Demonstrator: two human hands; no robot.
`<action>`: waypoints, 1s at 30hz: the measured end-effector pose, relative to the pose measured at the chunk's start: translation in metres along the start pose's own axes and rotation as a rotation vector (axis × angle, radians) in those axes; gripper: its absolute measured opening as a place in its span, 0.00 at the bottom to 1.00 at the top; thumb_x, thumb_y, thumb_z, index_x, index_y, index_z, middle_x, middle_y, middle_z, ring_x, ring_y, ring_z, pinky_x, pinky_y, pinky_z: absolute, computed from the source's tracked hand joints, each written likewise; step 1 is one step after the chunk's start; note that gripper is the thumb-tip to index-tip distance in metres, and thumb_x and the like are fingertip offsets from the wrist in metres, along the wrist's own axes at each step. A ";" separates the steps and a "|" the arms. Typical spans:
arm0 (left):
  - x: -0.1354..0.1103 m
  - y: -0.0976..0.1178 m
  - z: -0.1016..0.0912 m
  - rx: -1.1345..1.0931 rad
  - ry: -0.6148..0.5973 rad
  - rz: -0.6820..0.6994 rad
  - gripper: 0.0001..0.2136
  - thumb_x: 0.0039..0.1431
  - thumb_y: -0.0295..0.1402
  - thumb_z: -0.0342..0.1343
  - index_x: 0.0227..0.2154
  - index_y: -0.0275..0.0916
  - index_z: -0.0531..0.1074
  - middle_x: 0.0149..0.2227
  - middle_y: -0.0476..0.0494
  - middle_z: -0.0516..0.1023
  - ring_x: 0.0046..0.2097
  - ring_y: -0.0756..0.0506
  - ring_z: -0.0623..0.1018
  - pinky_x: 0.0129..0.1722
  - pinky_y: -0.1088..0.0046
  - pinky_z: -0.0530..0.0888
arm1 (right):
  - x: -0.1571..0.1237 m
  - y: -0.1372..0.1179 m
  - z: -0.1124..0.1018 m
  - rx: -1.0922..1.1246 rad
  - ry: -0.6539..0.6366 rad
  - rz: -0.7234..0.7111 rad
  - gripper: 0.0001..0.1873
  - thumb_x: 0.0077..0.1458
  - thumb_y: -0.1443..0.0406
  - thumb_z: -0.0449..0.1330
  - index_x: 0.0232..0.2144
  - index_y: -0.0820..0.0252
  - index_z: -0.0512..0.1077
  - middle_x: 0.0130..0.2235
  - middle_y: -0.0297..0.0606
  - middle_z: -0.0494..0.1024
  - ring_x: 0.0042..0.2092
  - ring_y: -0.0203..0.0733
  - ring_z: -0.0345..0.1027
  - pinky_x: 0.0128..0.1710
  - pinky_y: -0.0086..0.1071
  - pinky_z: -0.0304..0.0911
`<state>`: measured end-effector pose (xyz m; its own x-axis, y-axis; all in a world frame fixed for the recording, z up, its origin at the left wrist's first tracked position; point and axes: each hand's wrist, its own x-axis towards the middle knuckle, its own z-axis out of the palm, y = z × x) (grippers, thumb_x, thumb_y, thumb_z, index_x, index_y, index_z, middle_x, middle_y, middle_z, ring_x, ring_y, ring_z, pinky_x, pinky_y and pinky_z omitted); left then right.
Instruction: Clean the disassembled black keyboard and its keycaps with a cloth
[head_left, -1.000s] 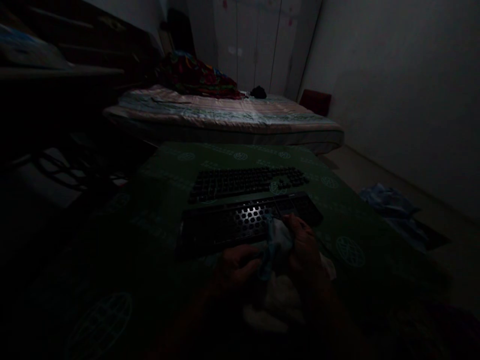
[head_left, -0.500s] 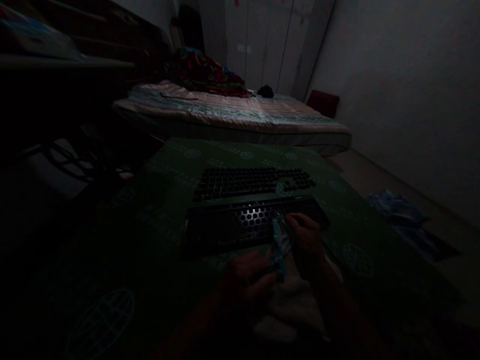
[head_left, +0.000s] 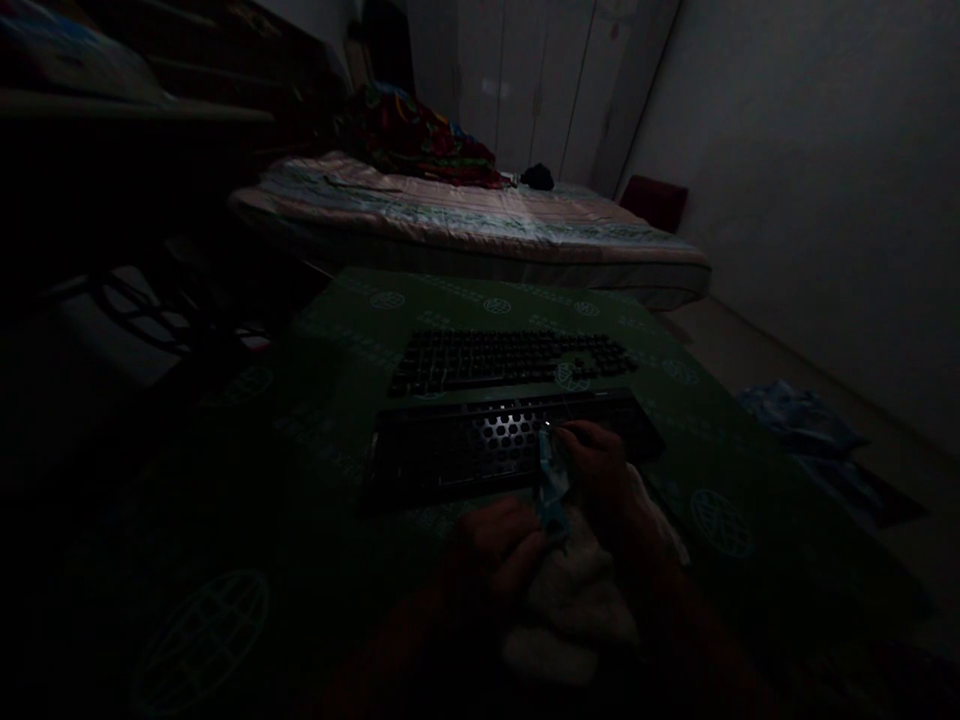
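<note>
The room is very dark. My right hand [head_left: 600, 475] is closed on a pale blue-and-white cloth [head_left: 553, 490] and presses it against the near edge of a black keyboard frame [head_left: 465, 450] with a honeycomb plate. My left hand [head_left: 499, 545] grips the lower part of the same cloth, which hangs down as a whitish bundle [head_left: 570, 600] towards me. Behind the frame, a block of black keycaps [head_left: 510, 358] lies in rows on the green printed table cover [head_left: 330, 380].
A bed [head_left: 465, 220] with a striped sheet and a heap of colourful cloth [head_left: 420, 140] stands beyond the table. A red object [head_left: 654, 202] leans at the wall. Bluish fabric [head_left: 802, 420] lies on the floor at right. Dark shelves [head_left: 112, 110] fill the left.
My right hand with the cloth has moved a little forward onto the keyboard frame. The view has tilted slightly; my left hand stays on the cloth.
</note>
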<state>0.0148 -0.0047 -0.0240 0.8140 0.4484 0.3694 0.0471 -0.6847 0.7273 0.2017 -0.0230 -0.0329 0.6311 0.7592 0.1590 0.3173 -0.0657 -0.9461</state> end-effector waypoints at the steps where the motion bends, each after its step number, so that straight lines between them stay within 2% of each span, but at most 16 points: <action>1: 0.000 0.000 0.000 0.000 -0.007 -0.001 0.12 0.60 0.29 0.44 0.25 0.34 0.69 0.25 0.46 0.69 0.29 0.51 0.69 0.29 0.77 0.66 | -0.002 -0.001 0.000 -0.011 -0.011 0.002 0.12 0.46 0.58 0.58 0.27 0.60 0.76 0.28 0.36 0.78 0.31 0.40 0.71 0.32 0.30 0.64; 9: 0.000 0.001 -0.002 0.029 -0.039 -0.005 0.10 0.59 0.29 0.46 0.26 0.36 0.70 0.26 0.47 0.69 0.29 0.51 0.70 0.28 0.78 0.66 | -0.002 0.003 -0.006 -0.042 0.013 0.036 0.14 0.45 0.57 0.58 0.25 0.61 0.77 0.28 0.40 0.78 0.32 0.44 0.72 0.33 0.33 0.65; 16: 0.000 -0.003 0.001 0.015 -0.039 -0.009 0.10 0.59 0.30 0.46 0.28 0.35 0.71 0.27 0.46 0.70 0.29 0.50 0.70 0.29 0.76 0.67 | 0.001 0.007 -0.005 -0.067 0.016 -0.010 0.12 0.44 0.57 0.59 0.25 0.59 0.77 0.29 0.37 0.78 0.35 0.43 0.72 0.36 0.33 0.66; 23: -0.001 -0.002 0.001 0.030 -0.040 -0.025 0.10 0.58 0.31 0.46 0.25 0.36 0.70 0.25 0.47 0.69 0.28 0.52 0.70 0.27 0.78 0.66 | -0.003 0.006 -0.006 -0.066 0.046 0.000 0.15 0.45 0.56 0.58 0.26 0.60 0.78 0.29 0.39 0.78 0.33 0.43 0.72 0.33 0.32 0.66; 30: 0.001 -0.001 0.001 0.042 -0.009 -0.024 0.14 0.60 0.33 0.45 0.22 0.35 0.69 0.23 0.48 0.69 0.26 0.52 0.69 0.26 0.78 0.65 | 0.001 0.001 -0.003 -0.061 0.018 0.034 0.13 0.44 0.57 0.58 0.24 0.60 0.78 0.30 0.40 0.79 0.32 0.43 0.72 0.33 0.33 0.65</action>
<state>0.0157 -0.0041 -0.0254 0.8176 0.4595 0.3470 0.0907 -0.6979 0.7105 0.2045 -0.0243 -0.0334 0.6547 0.7442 0.1323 0.3374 -0.1311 -0.9322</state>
